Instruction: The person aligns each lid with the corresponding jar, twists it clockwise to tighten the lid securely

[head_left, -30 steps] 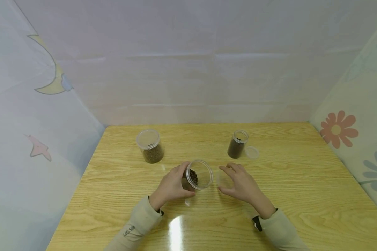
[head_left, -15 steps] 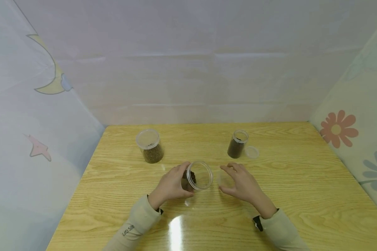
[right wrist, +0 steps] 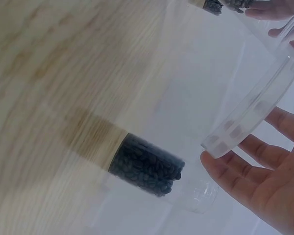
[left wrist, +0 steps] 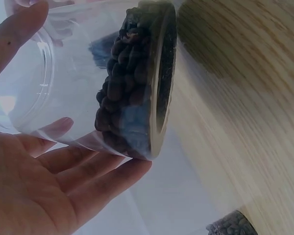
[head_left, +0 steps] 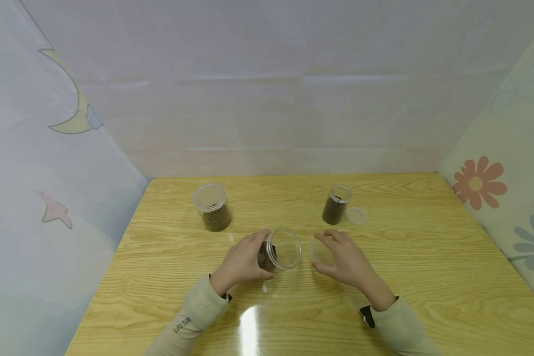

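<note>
My left hand (head_left: pixel 241 264) grips a clear jar (left wrist: pixel 78 73) with dark coffee beans (left wrist: pixel 125 93) in its base, thumb on one side and fingers on the other. In the head view the jar's open mouth leans to the right. A round clear lid (right wrist: pixel 255 107) is held at its edge by my right hand (head_left: pixel 344 259), thumb and fingers spread around it. The lid stands on edge just right of the jar's rim, with a small gap between them. Fingertips (right wrist: pixel 213 161) of the right hand show along the lid's side in the right wrist view.
A wide lidded jar (head_left: pixel 215 217) of brown contents stands at the back left. Back right, a narrower open jar (head_left: pixel 334 210) of dark beans stands beside its small clear lid (head_left: pixel 357 215), flat on the wooden table (head_left: pixel 427 277). Printed cloth walls (head_left: pixel 267 123) border the table.
My right hand has moved slightly right with the lid, widening the gap to the jar. The left hand's jar has tipped slightly further to the right.
</note>
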`<action>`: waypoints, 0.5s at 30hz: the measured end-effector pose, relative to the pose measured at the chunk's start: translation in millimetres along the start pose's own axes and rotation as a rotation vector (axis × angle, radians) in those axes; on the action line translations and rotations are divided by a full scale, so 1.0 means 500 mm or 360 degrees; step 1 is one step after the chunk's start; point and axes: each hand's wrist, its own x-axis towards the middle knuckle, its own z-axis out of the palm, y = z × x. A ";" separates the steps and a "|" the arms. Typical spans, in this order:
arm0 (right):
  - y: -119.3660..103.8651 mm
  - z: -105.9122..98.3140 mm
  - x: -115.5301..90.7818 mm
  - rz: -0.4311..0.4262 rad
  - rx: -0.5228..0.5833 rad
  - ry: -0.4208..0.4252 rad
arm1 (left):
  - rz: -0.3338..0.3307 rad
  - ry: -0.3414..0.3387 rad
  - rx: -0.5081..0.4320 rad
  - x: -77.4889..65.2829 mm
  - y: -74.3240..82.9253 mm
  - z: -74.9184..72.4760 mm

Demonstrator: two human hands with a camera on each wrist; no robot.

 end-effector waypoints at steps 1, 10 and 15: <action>0.000 -0.001 0.000 0.0003 0.0000 0.0002 | -0.0003 -0.0003 -0.0001 0.000 0.001 -0.001; -0.007 -0.021 0.002 -0.0030 0.0050 0.0079 | -0.0023 -0.0025 0.0042 0.002 0.007 -0.001; -0.011 -0.030 0.004 -0.0061 0.0171 0.0119 | -0.0028 -0.0034 0.0045 0.002 0.010 0.000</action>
